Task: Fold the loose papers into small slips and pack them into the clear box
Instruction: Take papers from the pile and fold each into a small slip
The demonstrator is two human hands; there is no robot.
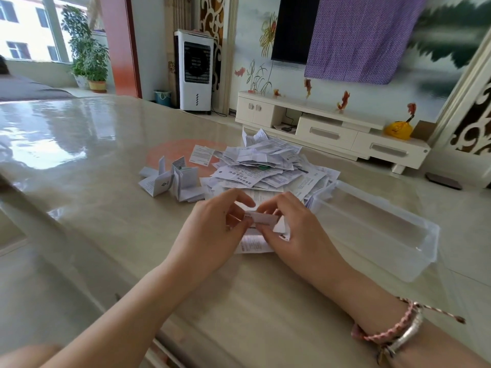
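Observation:
A heap of loose printed papers (268, 166) lies at the middle of the glossy table (79, 208). Left of the heap stand several folded slips (172, 181). The clear box (377, 229), long and shallow, lies to the right of my hands, with a few papers showing at its far left end. My left hand (212, 229) and my right hand (295, 224) both pinch one white paper (261, 220) between them, folded into a narrow strip at the top. Its lower part rests on the table under my fingers.
The table's right edge runs just beyond the clear box. Past it are a white TV cabinet (332, 128), a wall-mounted screen partly covered by purple cloth (364, 35), and a white air cooler (195, 70). A single flat sheet (201, 155) lies behind the folded slips.

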